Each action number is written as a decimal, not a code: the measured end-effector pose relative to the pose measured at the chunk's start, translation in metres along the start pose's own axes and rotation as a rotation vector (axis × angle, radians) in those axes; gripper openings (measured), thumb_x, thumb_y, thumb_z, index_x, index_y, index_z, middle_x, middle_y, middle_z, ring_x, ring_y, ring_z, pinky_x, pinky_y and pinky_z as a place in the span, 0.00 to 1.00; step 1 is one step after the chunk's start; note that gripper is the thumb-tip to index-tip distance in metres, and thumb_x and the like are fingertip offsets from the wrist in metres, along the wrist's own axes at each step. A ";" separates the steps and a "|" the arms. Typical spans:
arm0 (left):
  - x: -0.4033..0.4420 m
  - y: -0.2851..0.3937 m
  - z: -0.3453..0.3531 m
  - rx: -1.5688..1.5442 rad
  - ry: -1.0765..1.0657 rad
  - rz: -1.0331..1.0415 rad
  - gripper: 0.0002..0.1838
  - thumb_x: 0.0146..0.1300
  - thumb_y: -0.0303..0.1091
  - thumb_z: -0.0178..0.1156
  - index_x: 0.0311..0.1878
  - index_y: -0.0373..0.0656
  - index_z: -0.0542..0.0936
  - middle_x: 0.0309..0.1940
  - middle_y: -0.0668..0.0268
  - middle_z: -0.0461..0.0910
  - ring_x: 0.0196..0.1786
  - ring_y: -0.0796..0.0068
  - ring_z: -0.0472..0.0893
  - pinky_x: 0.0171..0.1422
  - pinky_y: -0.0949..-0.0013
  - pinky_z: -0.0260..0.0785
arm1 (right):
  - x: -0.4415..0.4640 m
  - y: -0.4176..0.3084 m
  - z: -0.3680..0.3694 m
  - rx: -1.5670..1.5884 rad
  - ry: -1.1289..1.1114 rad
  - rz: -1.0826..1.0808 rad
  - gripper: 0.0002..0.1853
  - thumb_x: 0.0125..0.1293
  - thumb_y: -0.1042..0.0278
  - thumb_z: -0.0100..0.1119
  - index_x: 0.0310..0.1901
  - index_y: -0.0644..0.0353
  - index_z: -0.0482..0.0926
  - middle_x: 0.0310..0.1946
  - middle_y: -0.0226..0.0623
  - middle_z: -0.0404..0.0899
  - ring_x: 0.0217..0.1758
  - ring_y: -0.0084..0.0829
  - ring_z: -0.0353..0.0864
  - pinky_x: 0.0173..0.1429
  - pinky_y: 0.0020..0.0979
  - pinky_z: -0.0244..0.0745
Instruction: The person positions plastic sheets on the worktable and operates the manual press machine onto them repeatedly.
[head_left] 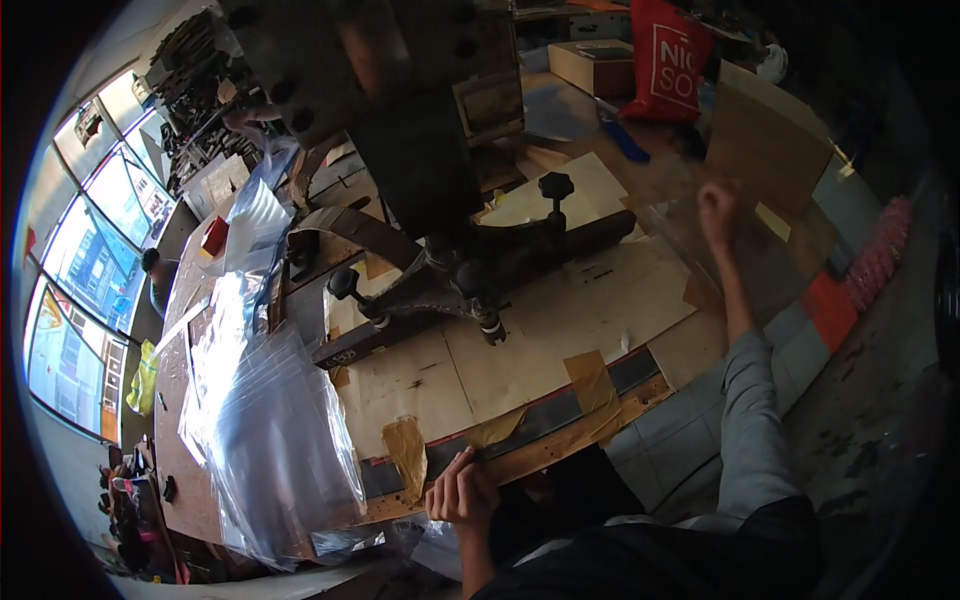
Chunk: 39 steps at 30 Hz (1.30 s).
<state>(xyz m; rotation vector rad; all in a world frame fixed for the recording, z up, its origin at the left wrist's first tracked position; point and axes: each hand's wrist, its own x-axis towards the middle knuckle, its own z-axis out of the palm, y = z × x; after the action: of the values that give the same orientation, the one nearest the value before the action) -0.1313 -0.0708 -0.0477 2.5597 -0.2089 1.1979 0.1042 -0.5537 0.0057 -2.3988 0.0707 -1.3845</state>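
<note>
My left hand is at the front edge of the worktable, its fingers curled together beside a strip of brown tape. I see nothing in it. My right hand is raised at the far right with the fingers closed; what it holds, if anything, I cannot make out. Hazy clear plastic film lies close by it. Between my hands is the machine bed, covered with a cream board. Above it a dark metal bar with black knobs hangs from the press head.
Clear plastic sheets are piled on the left. At the back right stand a red bag, a blue object, a cardboard box and an upright cardboard flap. Another person is near the windows.
</note>
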 end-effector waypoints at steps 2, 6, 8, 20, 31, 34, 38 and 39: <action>0.012 0.008 -0.006 -0.086 -0.053 -0.085 0.08 0.62 0.33 0.54 0.28 0.47 0.80 0.36 0.74 0.86 0.38 0.75 0.85 0.39 0.72 0.69 | 0.016 0.039 -0.025 0.216 0.174 0.215 0.04 0.51 0.78 0.51 0.26 0.60 0.76 0.24 0.39 0.75 0.31 0.27 0.75 0.39 0.31 0.67; 0.033 0.040 -0.008 -0.347 -0.187 -0.018 0.03 0.58 0.30 0.59 0.33 0.46 0.81 0.39 0.70 0.85 0.42 0.72 0.84 0.49 0.67 0.69 | 0.068 0.054 -0.076 0.090 0.052 0.072 0.06 0.51 0.77 0.49 0.26 0.59 0.77 0.23 0.33 0.77 0.30 0.26 0.76 0.41 0.26 0.69; 0.045 0.060 -0.003 -0.468 -0.242 0.158 0.04 0.55 0.29 0.62 0.36 0.46 0.81 0.43 0.70 0.84 0.47 0.74 0.82 0.56 0.65 0.67 | 0.105 0.084 -0.129 0.086 0.311 0.118 0.07 0.50 0.77 0.50 0.27 0.59 0.79 0.25 0.31 0.79 0.32 0.25 0.77 0.42 0.26 0.70; 0.038 0.119 -0.002 -0.934 -0.662 0.272 0.26 0.58 0.32 0.64 0.62 0.45 0.72 0.57 0.61 0.75 0.63 0.62 0.73 0.69 0.60 0.60 | 0.110 -0.150 -0.256 0.888 0.568 -0.203 0.05 0.62 0.76 0.53 0.32 0.64 0.78 0.50 0.47 0.78 0.61 0.41 0.72 0.65 0.44 0.69; -0.023 0.053 -0.036 -1.665 -0.622 -0.878 0.28 0.73 0.24 0.45 0.72 0.44 0.49 0.56 0.46 0.76 0.56 0.61 0.80 0.55 0.65 0.76 | -0.133 -0.365 -0.078 0.887 -0.461 0.146 0.20 0.63 0.76 0.55 0.58 0.58 0.73 0.63 0.48 0.65 0.59 0.45 0.74 0.58 0.39 0.71; -0.026 0.029 -0.065 -1.416 -0.405 -1.008 0.30 0.73 0.30 0.50 0.72 0.49 0.48 0.52 0.47 0.79 0.47 0.62 0.84 0.45 0.70 0.80 | -0.140 -0.341 -0.112 0.513 -0.486 -0.102 0.22 0.66 0.71 0.55 0.62 0.58 0.70 0.67 0.48 0.60 0.65 0.46 0.68 0.65 0.43 0.67; -0.032 0.008 -0.068 -1.231 -0.314 -1.074 0.33 0.70 0.27 0.54 0.72 0.50 0.48 0.45 0.50 0.82 0.36 0.66 0.86 0.33 0.74 0.79 | -0.185 -0.275 -0.152 0.222 -0.471 0.163 0.21 0.68 0.68 0.56 0.61 0.58 0.70 0.67 0.51 0.59 0.67 0.50 0.65 0.65 0.45 0.66; -0.033 0.006 -0.065 -1.196 -0.302 -1.069 0.34 0.69 0.27 0.55 0.72 0.49 0.49 0.44 0.51 0.83 0.35 0.67 0.86 0.31 0.75 0.79 | -0.197 -0.259 -0.162 0.149 -0.495 0.174 0.21 0.68 0.68 0.56 0.61 0.59 0.69 0.65 0.51 0.61 0.67 0.49 0.64 0.65 0.45 0.65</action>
<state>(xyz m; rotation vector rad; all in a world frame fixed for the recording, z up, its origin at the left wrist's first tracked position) -0.2014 -0.0540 -0.0326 1.3461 0.2873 0.1164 -0.1703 -0.3152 0.0040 -2.4665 0.0431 -0.6704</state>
